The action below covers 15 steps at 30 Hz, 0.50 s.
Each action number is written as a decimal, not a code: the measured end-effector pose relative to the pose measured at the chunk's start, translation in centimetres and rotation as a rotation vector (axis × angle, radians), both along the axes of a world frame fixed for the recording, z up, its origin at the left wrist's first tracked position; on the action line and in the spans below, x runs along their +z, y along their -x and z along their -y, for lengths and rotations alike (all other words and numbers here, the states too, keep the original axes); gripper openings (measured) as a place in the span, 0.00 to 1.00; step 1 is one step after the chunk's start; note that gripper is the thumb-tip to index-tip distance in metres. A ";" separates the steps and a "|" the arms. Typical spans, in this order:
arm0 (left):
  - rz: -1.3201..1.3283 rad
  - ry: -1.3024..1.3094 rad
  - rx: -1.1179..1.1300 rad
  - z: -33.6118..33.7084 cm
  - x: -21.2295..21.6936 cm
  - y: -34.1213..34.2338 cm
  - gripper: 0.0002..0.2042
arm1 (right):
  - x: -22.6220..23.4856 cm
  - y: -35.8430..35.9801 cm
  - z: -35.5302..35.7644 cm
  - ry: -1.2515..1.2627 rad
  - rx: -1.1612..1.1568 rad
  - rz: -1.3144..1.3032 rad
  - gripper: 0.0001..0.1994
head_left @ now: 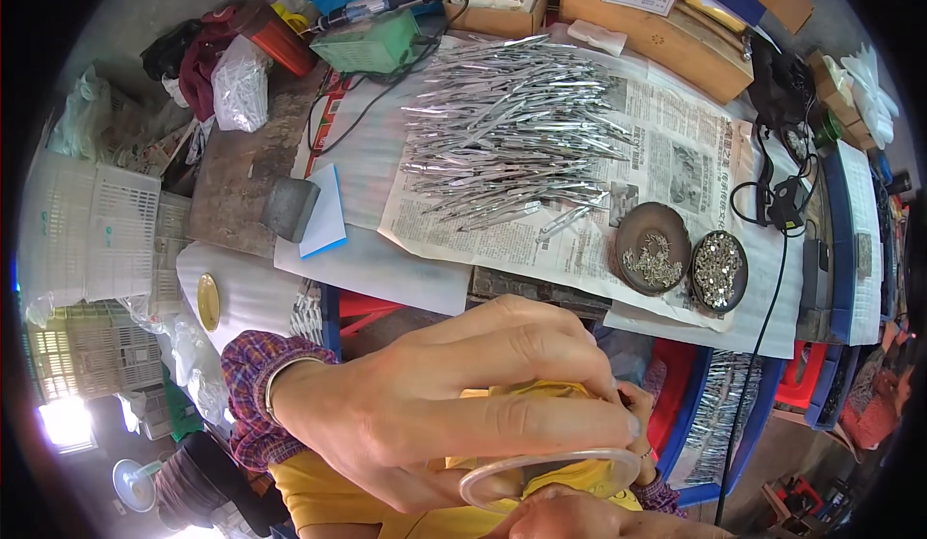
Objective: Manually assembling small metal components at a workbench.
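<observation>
Large and close in the middle, my left hand [454, 394] reaches in from the left, a plaid cuff and thin metal bracelet at its wrist. Its fingers are bent and closed; what they hold is hidden. Just under them is a pale translucent ring [550, 460], like a bangle; whether the hand grips it, I cannot tell. Behind the fingertips, my right hand [634, 406] shows only in part, its fingers mostly hidden. More bare skin [579, 520] fills the bottom edge below the ring; I cannot tell whose it is. Yellow cloth [338, 500] covers my front.
Many slim silvery metal pieces [521, 124] lie heaped on newspaper [666, 143]. Two dark round dishes [632, 220] hold small metal bits. A grey block [290, 209], green box [367, 48] and wooden box [666, 32] stand around them. A black cable [772, 297] hangs at right.
</observation>
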<state>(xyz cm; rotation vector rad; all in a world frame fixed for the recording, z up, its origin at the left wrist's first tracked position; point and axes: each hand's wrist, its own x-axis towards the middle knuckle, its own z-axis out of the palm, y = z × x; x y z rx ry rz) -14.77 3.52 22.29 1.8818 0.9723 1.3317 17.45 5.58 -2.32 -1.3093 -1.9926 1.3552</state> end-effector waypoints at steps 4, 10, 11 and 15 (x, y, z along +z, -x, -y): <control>-0.015 -0.034 0.047 0.2 0.2 0.0 0.13 | 0.2 0.2 0.0 0.009 0.006 0.028 0.05; -0.045 -0.048 0.081 0.4 0.1 0.3 0.14 | -0.3 -0.1 0.2 0.009 -0.012 -0.005 0.05; -0.045 -0.047 0.084 0.5 0.1 0.4 0.14 | -0.3 -0.2 0.2 0.043 -0.023 0.008 0.05; 0.026 0.028 0.069 0.7 -0.5 0.8 0.17 | 0.8 0.6 0.0 -0.035 0.005 -0.019 0.05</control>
